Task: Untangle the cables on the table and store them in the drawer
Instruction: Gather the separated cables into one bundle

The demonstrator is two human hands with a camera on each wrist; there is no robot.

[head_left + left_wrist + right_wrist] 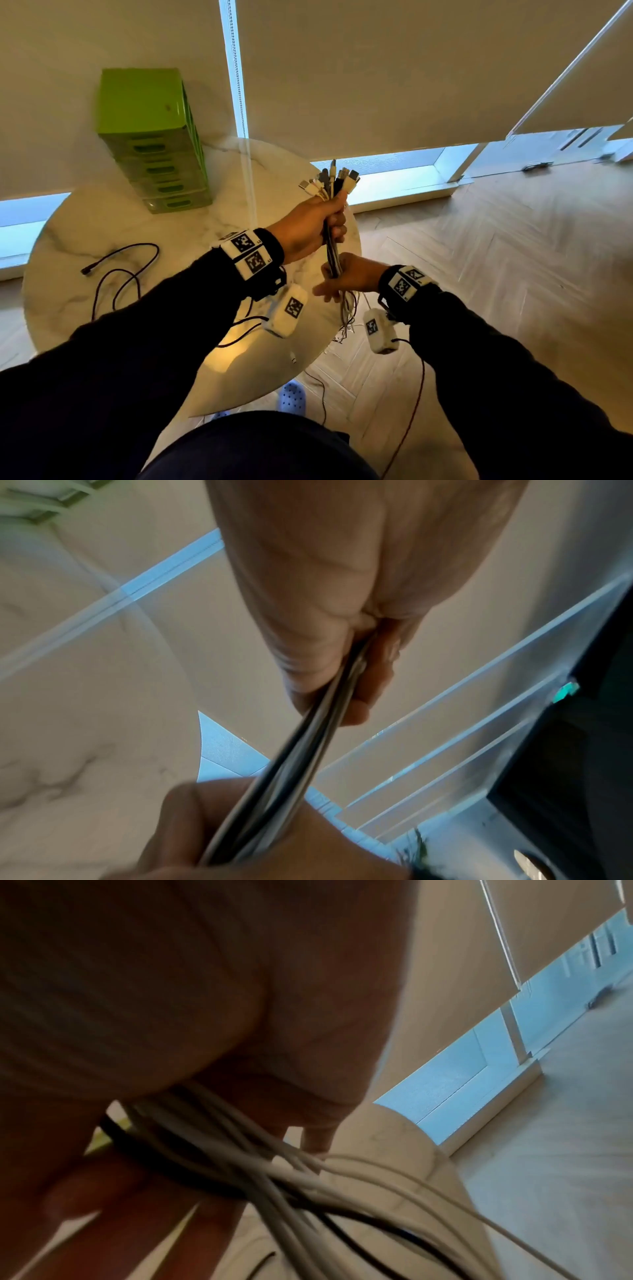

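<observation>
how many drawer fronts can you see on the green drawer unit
5, stacked one above another on the front of the green drawer unit at the table's far left: top, then and lowest, with a shadowed one above the top slot; more may be hidden.

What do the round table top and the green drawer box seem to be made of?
The table looks like polished marble or a marble-look surface: pale with grey veins and a soft shine. The drawer box looks like glossy, partly see-through green plastic, since its drawers let light through.
</observation>
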